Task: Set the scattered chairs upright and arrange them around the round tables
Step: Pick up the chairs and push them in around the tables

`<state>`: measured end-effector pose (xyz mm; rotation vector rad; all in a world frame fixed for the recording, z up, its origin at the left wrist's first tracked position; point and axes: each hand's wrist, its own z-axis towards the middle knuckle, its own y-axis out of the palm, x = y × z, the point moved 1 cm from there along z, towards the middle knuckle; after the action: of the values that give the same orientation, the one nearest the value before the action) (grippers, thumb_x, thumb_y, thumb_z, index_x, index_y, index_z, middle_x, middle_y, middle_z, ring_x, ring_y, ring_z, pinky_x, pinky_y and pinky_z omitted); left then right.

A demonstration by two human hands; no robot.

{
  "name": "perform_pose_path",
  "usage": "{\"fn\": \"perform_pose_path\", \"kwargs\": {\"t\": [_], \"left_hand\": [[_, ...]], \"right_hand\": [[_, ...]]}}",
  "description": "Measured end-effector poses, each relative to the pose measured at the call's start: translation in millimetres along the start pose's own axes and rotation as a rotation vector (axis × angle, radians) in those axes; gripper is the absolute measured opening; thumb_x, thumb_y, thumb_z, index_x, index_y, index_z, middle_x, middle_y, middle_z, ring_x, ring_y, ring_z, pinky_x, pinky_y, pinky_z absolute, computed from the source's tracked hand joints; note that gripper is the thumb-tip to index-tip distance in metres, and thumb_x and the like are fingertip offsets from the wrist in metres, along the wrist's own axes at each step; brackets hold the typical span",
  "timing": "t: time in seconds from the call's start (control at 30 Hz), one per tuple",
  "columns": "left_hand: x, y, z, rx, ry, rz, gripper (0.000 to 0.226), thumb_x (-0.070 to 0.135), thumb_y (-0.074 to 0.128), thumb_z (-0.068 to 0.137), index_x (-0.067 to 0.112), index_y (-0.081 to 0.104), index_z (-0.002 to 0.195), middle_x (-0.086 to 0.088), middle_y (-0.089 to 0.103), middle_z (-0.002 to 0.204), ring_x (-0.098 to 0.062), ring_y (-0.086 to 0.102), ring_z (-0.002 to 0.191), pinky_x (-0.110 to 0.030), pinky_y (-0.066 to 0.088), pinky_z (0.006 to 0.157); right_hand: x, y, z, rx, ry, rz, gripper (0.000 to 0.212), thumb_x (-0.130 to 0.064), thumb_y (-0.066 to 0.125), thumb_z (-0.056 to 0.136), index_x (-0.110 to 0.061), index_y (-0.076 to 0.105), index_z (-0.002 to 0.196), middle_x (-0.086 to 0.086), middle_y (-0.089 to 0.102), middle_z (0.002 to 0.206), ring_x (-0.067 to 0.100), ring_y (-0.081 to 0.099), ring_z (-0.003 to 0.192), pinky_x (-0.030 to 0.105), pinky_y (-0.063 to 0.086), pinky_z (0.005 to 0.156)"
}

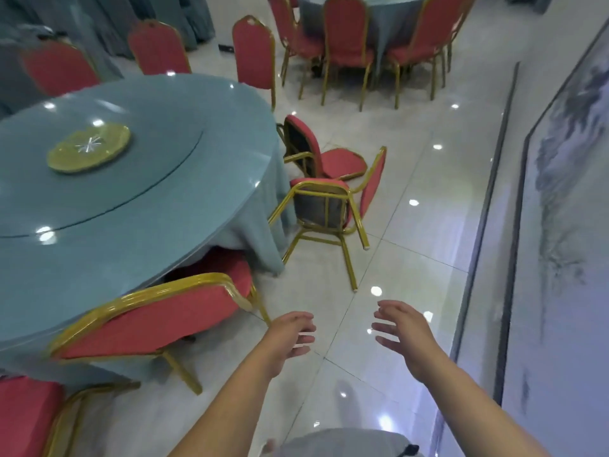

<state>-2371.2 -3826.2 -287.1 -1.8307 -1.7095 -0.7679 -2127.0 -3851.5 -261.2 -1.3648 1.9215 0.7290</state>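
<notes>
As a toppled chair [329, 206] lies on the floor [415, 258] just beside the counter [138, 199], a person holds out left hand [293, 331] and right hand [405, 331], both empty, fingers loosely spread, apparently to right it.

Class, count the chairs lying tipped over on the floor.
2. The nearer tipped chair lies beside the round table; the farther tipped chair lies just behind it. Others may be hidden.

Shows two round tables, nearer table [138, 209] and farther table [392, 21]; two overturned chairs [324, 206] [342, 161]; five upright chairs [158, 318] at the nearer, at least four at the farther; one gold disc [89, 148]; two hands, left hand [291, 334] and right hand [403, 328].
</notes>
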Motion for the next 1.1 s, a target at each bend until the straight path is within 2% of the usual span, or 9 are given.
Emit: {"fn": "perform_pose_path", "kwargs": {"t": [0.17, 0.3, 0.47, 0.67, 0.8, 0.87, 1.0, 1.1], "left_hand": [[14, 62, 24, -0.024, 0.003, 0.008, 0.018, 0.019, 0.060, 0.093, 0.018, 0.070, 0.108, -0.007, 0.075, 0.103, -0.019, 0.071, 0.084, -0.028, 0.056, 0.067], [32, 86, 39, -0.059, -0.030, 0.035, 0.018, 0.017, 0.061, 0.093, 0.017, 0.071, 0.108, -0.006, 0.076, 0.102, -0.020, 0.071, 0.087, -0.031, 0.058, 0.073], [82, 103, 107, 0.007, -0.039, 0.049, 0.017, 0.019, 0.060, 0.095, 0.018, 0.071, 0.108, -0.004, 0.076, 0.099, -0.022, 0.072, 0.091, -0.028, 0.056, 0.068], [177, 147, 224, -0.029, -0.054, 0.064, 0.016, 0.022, 0.055, 0.098, 0.020, 0.068, 0.108, -0.005, 0.073, 0.106, -0.021, 0.070, 0.096, -0.026, 0.057, 0.067], [250, 179, 281, -0.112, -0.059, 0.070, 0.016, 0.017, 0.059, 0.094, 0.017, 0.069, 0.107, -0.009, 0.074, 0.102, -0.019, 0.072, 0.087, -0.028, 0.060, 0.068], [286, 197, 310, -0.132, -0.054, 0.071, 0.018, 0.015, 0.059, 0.094, 0.014, 0.068, 0.110, -0.011, 0.074, 0.102, -0.020, 0.070, 0.084, -0.030, 0.059, 0.072], [338, 236, 360, -0.144, -0.078, 0.126, 0.018, 0.014, 0.061, 0.093, 0.015, 0.068, 0.110, -0.009, 0.072, 0.104, -0.022, 0.070, 0.091, -0.033, 0.059, 0.078], [365, 266, 400, -0.175, -0.104, 0.128, 0.017, 0.017, 0.060, 0.094, 0.016, 0.069, 0.108, -0.007, 0.074, 0.104, -0.022, 0.071, 0.092, -0.032, 0.059, 0.073]], "right_hand": [[-3, -46, 27, 0.073, 0.012, 0.094, 0.016, -0.018, 0.059, 0.094, -0.014, 0.069, 0.106, 0.014, 0.069, 0.110, 0.027, 0.069, 0.091, 0.041, 0.057, 0.083], [-15, -60, 53, 0.083, 0.079, 0.107, 0.017, -0.020, 0.061, 0.094, -0.013, 0.069, 0.106, 0.013, 0.070, 0.109, 0.027, 0.068, 0.092, 0.040, 0.057, 0.083], [-56, -71, 116, 0.089, 0.073, 0.119, 0.017, -0.021, 0.058, 0.095, -0.014, 0.069, 0.106, 0.012, 0.070, 0.108, 0.026, 0.069, 0.092, 0.036, 0.058, 0.077], [-153, -91, 222, 0.175, 0.043, 0.078, 0.017, -0.021, 0.062, 0.093, -0.013, 0.070, 0.105, 0.013, 0.070, 0.107, 0.026, 0.069, 0.087, 0.035, 0.057, 0.073], [-234, -99, 277, 0.202, 0.000, 0.054, 0.015, -0.018, 0.060, 0.093, -0.015, 0.071, 0.102, 0.012, 0.072, 0.107, 0.027, 0.071, 0.089, 0.035, 0.056, 0.072], [-266, -105, 302, 0.220, -0.025, 0.074, 0.015, -0.018, 0.060, 0.094, -0.016, 0.072, 0.102, 0.012, 0.072, 0.105, 0.028, 0.072, 0.092, 0.036, 0.058, 0.075], [-298, -125, 337, 0.254, 0.011, 0.132, 0.016, -0.021, 0.061, 0.094, -0.015, 0.072, 0.104, 0.012, 0.072, 0.106, 0.031, 0.072, 0.096, 0.043, 0.058, 0.086], [-316, -149, 375, 0.292, 0.054, 0.171, 0.017, -0.021, 0.064, 0.093, -0.012, 0.071, 0.105, 0.015, 0.071, 0.108, 0.032, 0.072, 0.096, 0.047, 0.055, 0.091]]}}
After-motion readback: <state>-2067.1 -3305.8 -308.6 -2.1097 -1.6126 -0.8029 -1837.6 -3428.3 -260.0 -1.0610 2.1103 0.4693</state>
